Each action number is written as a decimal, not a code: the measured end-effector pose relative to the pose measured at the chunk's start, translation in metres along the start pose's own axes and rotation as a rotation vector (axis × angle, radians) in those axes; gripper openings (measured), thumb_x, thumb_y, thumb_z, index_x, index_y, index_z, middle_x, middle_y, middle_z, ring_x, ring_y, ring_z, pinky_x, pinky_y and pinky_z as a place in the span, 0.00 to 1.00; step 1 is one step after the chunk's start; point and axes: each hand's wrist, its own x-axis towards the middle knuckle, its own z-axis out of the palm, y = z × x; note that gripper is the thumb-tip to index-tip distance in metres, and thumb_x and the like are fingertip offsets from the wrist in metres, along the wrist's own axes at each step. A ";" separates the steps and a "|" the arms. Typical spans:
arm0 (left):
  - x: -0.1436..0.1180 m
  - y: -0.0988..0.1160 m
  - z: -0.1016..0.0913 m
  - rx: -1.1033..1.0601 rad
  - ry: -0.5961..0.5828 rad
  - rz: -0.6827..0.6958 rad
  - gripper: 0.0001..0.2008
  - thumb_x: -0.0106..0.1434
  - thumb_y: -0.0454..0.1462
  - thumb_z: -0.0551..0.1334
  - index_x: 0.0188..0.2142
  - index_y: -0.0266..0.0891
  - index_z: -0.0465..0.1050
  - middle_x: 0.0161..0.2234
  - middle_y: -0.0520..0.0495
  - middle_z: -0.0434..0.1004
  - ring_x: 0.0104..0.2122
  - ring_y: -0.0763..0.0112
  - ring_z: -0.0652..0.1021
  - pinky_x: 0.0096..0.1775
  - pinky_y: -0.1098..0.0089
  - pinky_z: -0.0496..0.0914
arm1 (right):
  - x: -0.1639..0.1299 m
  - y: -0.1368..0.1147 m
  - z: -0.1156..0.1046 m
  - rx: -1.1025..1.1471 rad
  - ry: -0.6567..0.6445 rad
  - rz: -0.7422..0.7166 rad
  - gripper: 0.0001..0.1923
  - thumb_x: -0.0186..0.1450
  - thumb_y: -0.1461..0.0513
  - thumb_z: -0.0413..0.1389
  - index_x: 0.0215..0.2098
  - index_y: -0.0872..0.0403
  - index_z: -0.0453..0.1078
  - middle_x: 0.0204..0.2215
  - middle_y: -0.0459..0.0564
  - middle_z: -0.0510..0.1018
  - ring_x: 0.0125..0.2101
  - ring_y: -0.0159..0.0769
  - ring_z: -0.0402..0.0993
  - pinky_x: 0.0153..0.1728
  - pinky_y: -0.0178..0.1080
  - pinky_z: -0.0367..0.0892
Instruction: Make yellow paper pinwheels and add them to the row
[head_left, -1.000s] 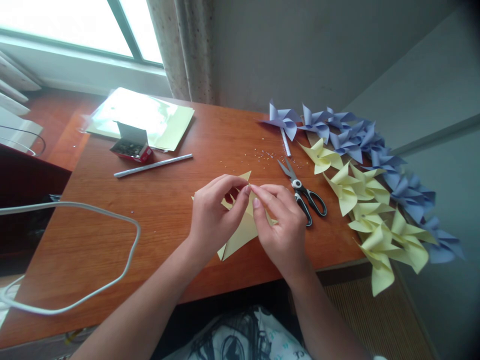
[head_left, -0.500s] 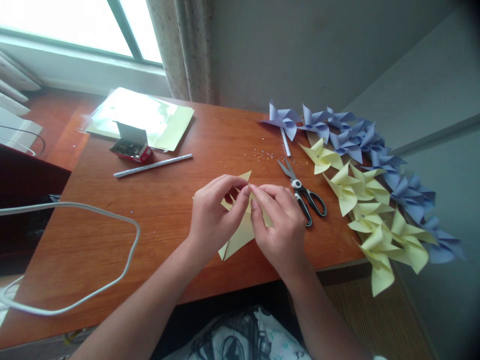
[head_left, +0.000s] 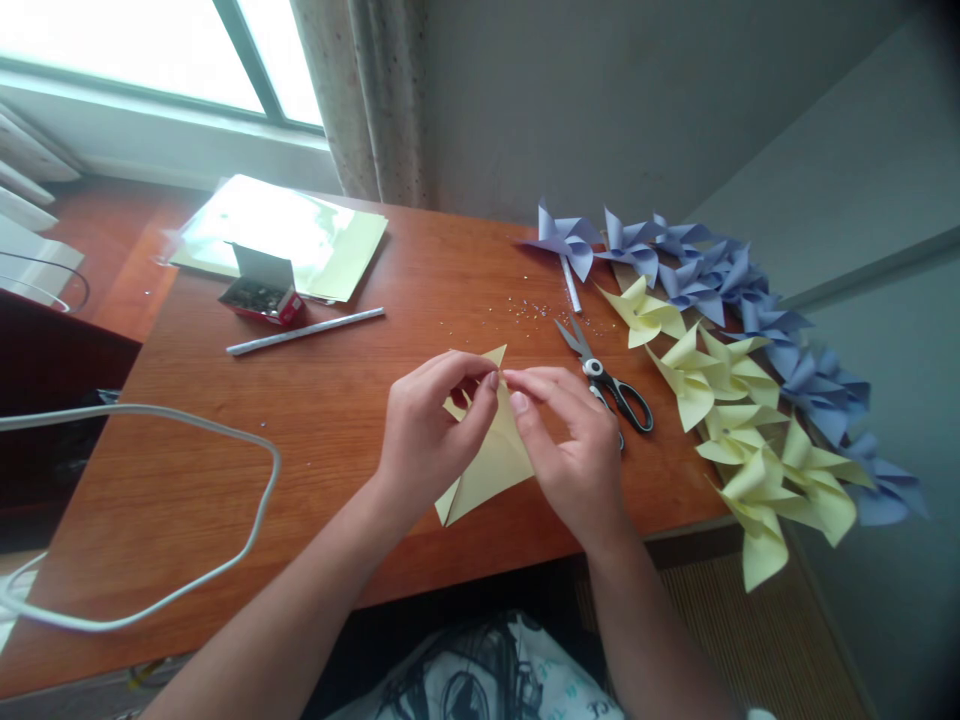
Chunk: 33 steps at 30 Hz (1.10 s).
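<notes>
Fingers (head_left: 491, 385) of both hands pinch yellow paper (head_left: 487, 470), hiding its centre.

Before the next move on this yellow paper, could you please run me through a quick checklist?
1. Left hand pinching the yellow paper at its centre: ok.
2. Right hand fingers meeting the left fingertips: ok.
3. Pin or fastener between the fingertips: cannot tell, too small.
4. Scissors lying apart from the paper: ok, though close under the right hand.
5. Paper resting on the table: ok.
6. Finished pinwheels away from both hands: ok.
</notes>
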 end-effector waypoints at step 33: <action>0.001 -0.001 -0.001 -0.198 -0.120 -0.122 0.02 0.64 0.34 0.65 0.34 0.38 0.77 0.30 0.51 0.79 0.29 0.74 0.76 0.33 0.72 0.71 | 0.010 0.014 0.002 0.253 -0.078 0.225 0.04 0.68 0.61 0.57 0.35 0.52 0.71 0.34 0.46 0.76 0.37 0.35 0.74 0.43 0.40 0.71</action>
